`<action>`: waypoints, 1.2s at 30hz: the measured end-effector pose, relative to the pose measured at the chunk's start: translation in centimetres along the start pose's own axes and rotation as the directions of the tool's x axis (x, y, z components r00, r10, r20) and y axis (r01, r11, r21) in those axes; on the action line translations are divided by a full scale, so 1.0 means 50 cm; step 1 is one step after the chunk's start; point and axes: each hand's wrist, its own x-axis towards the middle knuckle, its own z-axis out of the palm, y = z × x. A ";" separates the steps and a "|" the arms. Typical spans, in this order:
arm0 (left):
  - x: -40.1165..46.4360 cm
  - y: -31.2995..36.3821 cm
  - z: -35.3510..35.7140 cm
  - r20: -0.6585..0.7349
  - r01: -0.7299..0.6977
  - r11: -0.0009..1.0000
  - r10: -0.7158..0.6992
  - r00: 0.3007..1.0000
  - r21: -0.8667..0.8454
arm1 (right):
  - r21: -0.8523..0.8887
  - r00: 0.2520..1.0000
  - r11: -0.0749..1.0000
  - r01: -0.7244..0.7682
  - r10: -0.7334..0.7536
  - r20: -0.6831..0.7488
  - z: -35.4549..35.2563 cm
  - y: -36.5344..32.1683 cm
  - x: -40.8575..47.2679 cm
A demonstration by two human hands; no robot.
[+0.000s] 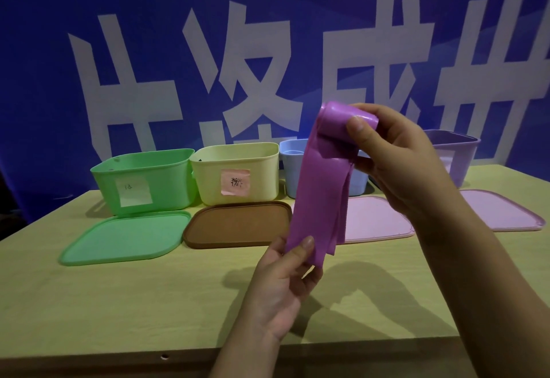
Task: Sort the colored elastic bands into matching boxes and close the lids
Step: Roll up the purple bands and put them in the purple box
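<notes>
Left hand: the left hand (281,285) is nearest me, raised above the table's front part, thumb and fingers pinching the bottom end of the purple elastic band.
Purple elastic band: the purple elastic band (320,196) hangs in the air between both hands, a wide folded strip running from the lower hand up to the upper one, in front of the blue box and apart from the table.
Right hand: the right hand (398,163) is higher and to the right, thumb on the front of the band's top, fingers curled round behind it; the band loops over there.
Table: a pale wooden table (119,303), with the hands' shadows falling on it.
Lids: four lids lie flat in a row, each just before a box: a green lid (125,237), a brown lid (238,224), a pink lid (376,220) partly behind the band, and another pink lid (500,211) at the right.
Boxes: behind them, all open-topped, stand a green box (166,181) with a white label, a yellow box (208,175) with a pink label, a blue box (290,166) partly hidden by the band, and a purple box (459,154) behind the right hand.
Backdrop: a blue wall (44,50) with big white characters.
</notes>
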 end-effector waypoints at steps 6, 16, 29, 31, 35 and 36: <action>-0.005 0.000 -0.005 0.002 0.041 0.999 -0.041 0.999 0.031 | -0.009 1.000 1.000 0.021 -0.021 0.008 -0.002 0.005 -0.001; -0.011 0.013 -0.016 0.101 0.036 0.993 -0.048 0.994 0.113 | -0.102 0.997 0.992 0.079 -0.079 0.001 -0.010 0.008 -0.001; 0.001 0.000 -0.005 0.021 -0.019 0.972 0.015 1.000 0.236 | 0.022 1.000 1.000 -0.006 0.006 0.004 -0.006 -0.001 -0.010; 0.006 0.000 -0.004 0.012 -0.029 0.971 0.027 1.000 0.238 | 0.083 0.999 0.996 -0.035 0.033 0.031 -0.005 -0.005 -0.013; 0.008 -0.002 -0.003 0.018 -0.074 0.972 0.072 0.997 0.224 | 0.240 0.990 0.964 -0.112 0.087 0.114 -0.012 -0.015 -0.015; 0.007 -0.003 -0.001 0.014 -0.089 0.967 0.088 0.996 0.239 | 0.271 0.984 0.953 -0.140 0.104 0.144 -0.014 -0.017 -0.015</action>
